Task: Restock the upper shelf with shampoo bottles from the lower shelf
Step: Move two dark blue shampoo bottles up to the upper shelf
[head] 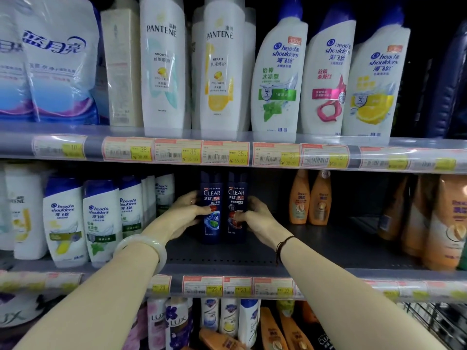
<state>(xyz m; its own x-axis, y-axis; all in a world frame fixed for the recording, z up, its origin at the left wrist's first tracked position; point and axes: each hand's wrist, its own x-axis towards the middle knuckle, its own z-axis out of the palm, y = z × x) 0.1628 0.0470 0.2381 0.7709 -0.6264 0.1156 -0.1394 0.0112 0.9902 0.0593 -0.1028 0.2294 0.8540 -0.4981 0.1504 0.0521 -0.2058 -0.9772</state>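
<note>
While both stand upright mid-way along the middle shelf (227, 258), my left hand (185, 214) grips the left Clear bottle (211, 208), right hand (255, 218) grips the right Clear bottle (236, 205).

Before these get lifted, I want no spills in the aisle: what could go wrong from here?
1. The left hand and right hand each press one dark CLEAR bottle from the side; lifted as a squeezed pair, one might slip.
2. The shelf lip hangs just above their caps, so a straight lift could knock them.
3. The upper shelf looks packed with Pantene bottles, so pushing in more might topple one.
</note>
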